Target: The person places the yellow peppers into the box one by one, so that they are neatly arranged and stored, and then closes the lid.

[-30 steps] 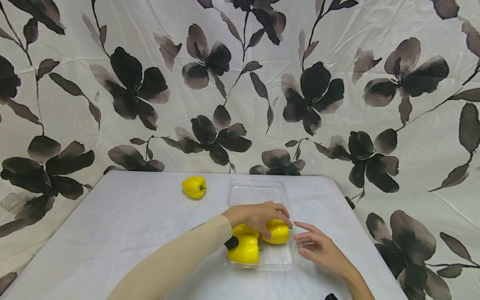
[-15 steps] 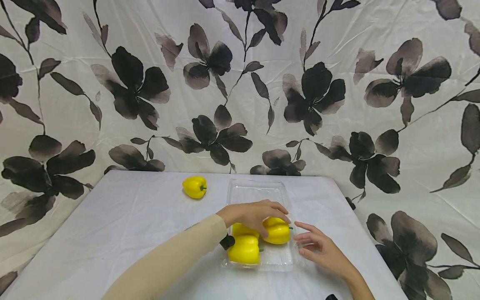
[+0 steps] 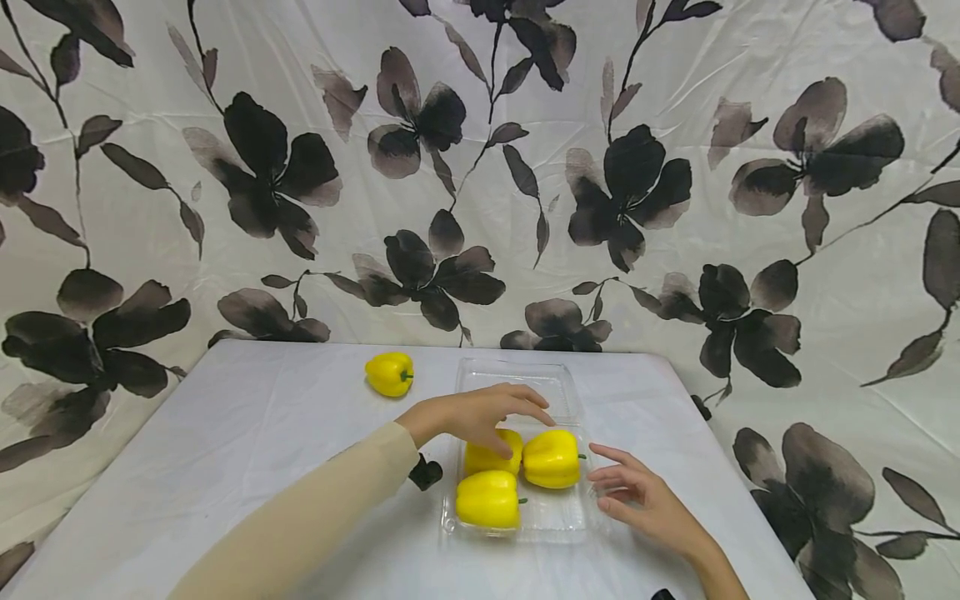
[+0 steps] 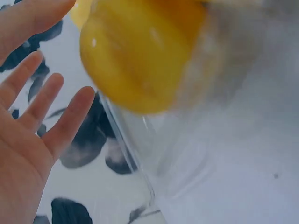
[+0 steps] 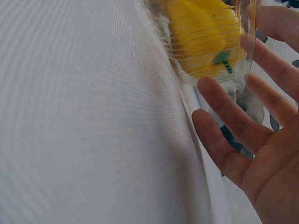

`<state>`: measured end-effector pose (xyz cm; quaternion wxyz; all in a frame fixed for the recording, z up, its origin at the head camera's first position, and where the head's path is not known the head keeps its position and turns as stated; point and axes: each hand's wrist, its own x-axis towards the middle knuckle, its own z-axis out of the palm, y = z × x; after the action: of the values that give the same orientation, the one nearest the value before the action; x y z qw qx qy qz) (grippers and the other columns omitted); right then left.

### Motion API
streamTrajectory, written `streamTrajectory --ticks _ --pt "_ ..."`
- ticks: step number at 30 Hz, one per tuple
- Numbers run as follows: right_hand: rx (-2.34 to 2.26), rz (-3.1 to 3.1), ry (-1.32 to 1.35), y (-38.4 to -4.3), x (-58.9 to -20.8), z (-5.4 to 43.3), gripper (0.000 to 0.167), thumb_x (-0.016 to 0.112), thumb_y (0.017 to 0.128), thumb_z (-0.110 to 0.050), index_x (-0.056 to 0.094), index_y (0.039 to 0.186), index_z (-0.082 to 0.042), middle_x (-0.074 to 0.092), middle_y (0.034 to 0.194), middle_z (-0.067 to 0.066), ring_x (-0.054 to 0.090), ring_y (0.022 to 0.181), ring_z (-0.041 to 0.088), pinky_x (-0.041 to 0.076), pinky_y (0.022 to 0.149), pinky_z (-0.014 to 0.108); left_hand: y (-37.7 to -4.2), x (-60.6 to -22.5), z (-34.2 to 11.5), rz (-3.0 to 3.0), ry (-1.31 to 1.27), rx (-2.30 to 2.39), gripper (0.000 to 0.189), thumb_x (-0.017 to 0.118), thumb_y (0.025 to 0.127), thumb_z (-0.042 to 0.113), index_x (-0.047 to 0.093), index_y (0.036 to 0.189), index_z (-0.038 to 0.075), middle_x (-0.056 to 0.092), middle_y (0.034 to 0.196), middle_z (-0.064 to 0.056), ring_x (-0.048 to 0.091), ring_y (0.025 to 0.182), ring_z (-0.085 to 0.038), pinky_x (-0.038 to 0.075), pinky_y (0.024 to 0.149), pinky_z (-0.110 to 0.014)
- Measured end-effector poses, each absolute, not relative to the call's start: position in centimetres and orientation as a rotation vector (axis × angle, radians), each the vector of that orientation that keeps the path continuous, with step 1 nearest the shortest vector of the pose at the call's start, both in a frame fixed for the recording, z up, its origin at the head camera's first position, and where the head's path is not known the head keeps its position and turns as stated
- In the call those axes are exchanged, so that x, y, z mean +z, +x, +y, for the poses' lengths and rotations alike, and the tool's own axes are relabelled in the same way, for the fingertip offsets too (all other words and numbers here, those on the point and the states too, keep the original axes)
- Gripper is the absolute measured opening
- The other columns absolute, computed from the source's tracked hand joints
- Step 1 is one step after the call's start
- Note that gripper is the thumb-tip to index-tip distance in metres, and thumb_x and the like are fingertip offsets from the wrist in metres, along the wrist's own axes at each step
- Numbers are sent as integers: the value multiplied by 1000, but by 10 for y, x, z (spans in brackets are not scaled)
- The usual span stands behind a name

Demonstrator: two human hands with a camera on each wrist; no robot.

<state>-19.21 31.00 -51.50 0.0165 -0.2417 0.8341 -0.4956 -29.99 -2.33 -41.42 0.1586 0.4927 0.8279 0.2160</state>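
Note:
Three yellow bell peppers lie in a clear plastic clamshell container: a front-left pepper, a back-left pepper and a right pepper. My left hand hovers over the back-left pepper with fingers spread, partly hiding it. In the left wrist view that hand holds nothing beside a yellow pepper. My right hand stands at the container's right side, fingers extended. The right wrist view has its fingertips close to the ribbed wall; whether they touch it I cannot tell.
Another yellow bell pepper lies on the white-covered table at the back left. The container's lid lies folded open toward the back. A floral cloth hangs behind the table.
My left hand has let go of the right pepper and moved left and slightly back, leaving it in the container. The right hand has stayed in place.

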Motion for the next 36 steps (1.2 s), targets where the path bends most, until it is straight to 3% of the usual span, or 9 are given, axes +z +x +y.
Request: streamTrajectory --ticks 12,20,36 --pt "-1551 2595 -739 -192 -517 310 27 75 99 -13 74 126 -10 43 165 14 70 116 14 60 96 30 -309 -403 -63 2440 1324 709 67 84 91 10 58 151 27 41 165 1 45 146 -23 53 109 -49" --pt "-1536 2604 -704 -192 -517 310 28 77 99 -15 75 127 -12 44 165 12 70 116 12 59 96 29 -313 -399 -88 2503 1323 725 69 85 90 9 58 151 26 41 165 0 47 144 -24 53 105 -41" --pt "-1542 2598 -704 -191 -515 309 28 76 99 -15 75 127 -11 43 165 11 69 117 12 59 97 30 -329 -397 -148 2653 1153 738 64 86 87 10 62 142 33 41 166 -3 40 150 -35 47 112 -59"
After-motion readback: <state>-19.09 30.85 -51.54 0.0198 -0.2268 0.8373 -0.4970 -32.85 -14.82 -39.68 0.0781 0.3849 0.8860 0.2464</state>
